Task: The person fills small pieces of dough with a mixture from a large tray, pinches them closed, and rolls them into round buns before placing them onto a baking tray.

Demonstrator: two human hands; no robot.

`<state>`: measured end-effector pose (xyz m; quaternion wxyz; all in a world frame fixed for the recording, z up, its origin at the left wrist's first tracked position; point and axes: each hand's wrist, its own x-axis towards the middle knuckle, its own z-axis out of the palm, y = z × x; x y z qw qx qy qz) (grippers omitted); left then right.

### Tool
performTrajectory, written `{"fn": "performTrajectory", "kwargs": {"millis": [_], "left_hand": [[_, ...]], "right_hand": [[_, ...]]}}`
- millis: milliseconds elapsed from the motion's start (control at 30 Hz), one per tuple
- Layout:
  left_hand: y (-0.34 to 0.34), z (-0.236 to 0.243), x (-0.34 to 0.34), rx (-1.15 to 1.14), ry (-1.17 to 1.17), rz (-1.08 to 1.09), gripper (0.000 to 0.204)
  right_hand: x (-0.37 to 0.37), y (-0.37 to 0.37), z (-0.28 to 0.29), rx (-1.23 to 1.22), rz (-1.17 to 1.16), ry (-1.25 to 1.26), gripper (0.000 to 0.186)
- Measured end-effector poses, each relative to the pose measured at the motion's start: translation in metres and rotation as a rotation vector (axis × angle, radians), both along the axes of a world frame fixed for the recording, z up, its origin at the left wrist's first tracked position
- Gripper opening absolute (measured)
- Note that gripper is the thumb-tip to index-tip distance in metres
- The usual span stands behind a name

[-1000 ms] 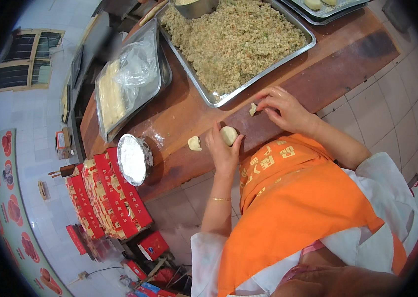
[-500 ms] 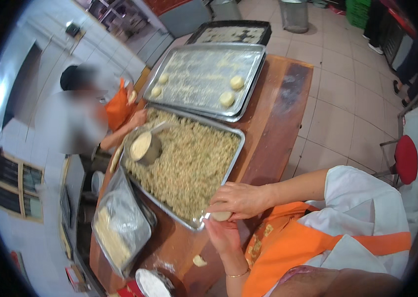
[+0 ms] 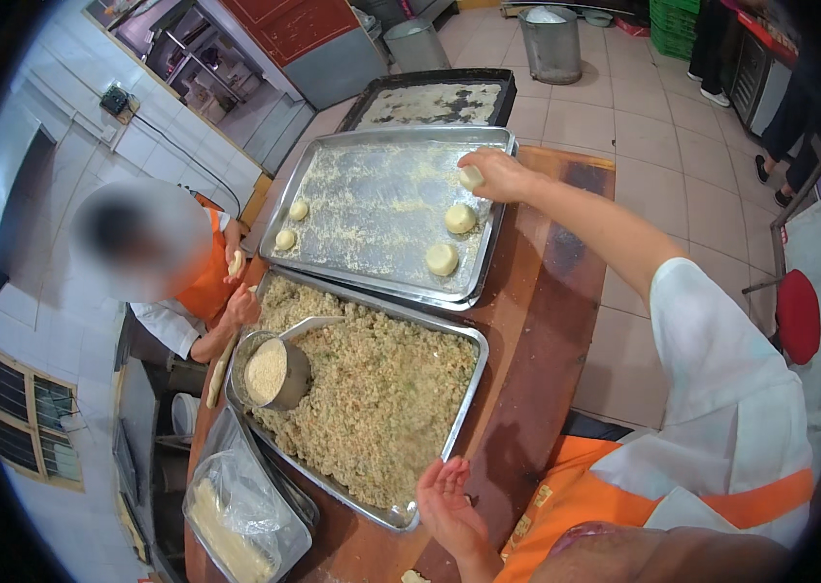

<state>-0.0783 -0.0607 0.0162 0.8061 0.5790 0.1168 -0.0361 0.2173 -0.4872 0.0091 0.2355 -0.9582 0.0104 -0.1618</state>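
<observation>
My right hand (image 3: 500, 178) is closed on a pale round dough ball (image 3: 471, 177), held over the far right corner of a large metal baking tray (image 3: 362, 214). On that tray two larger dough balls, one of them the nearer ball (image 3: 442, 259), sit at the right, and two smaller ones, among them a small ball (image 3: 299, 210), at the left. My left hand (image 3: 449, 507) is empty, fingers loosely spread, beside the near right corner of a deep tray of crumbly filling (image 3: 372, 389). A metal bowl (image 3: 277, 372) of pale crumbs rests in that filling.
Across the wooden table (image 3: 537, 301), at the left, a co-worker's hand (image 3: 240, 307) is by the filling tray. A plastic-covered tray of dough (image 3: 226, 525) stands near left. Behind the baking tray lies a dark tray (image 3: 430, 102). A red stool (image 3: 797, 316) stands at right.
My right hand has left my left hand and reached forward over the baking tray with the dough ball. The left hand has opened and dropped slightly lower. The view has tilted up.
</observation>
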Motion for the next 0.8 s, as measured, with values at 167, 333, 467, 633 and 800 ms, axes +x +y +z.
{"fn": "performTrajectory", "kwargs": {"millis": [167,333,467,633,800], "left_hand": [[0.009,-0.009,0.007,-0.014,-0.106,0.002,0.041],[0.01,-0.013,0.013,0.002,-0.05,-0.003,0.041],[0.01,-0.011,0.01,-0.004,-0.004,0.027,0.04],[0.025,-0.011,-0.011,-0.045,-0.078,0.121,0.037],[0.058,-0.024,-0.051,0.515,0.025,0.201,0.03]], "right_hand": [[0.038,-0.016,-0.009,-0.138,0.055,0.16,0.051],[0.05,-0.02,-0.018,-0.198,0.128,0.37,0.056],[0.042,-0.011,-0.003,-0.154,0.084,0.28,0.059],[0.028,0.015,0.025,0.446,0.029,-0.291,0.035],[-0.111,0.153,0.048,0.452,0.435,-0.163,0.012]]}}
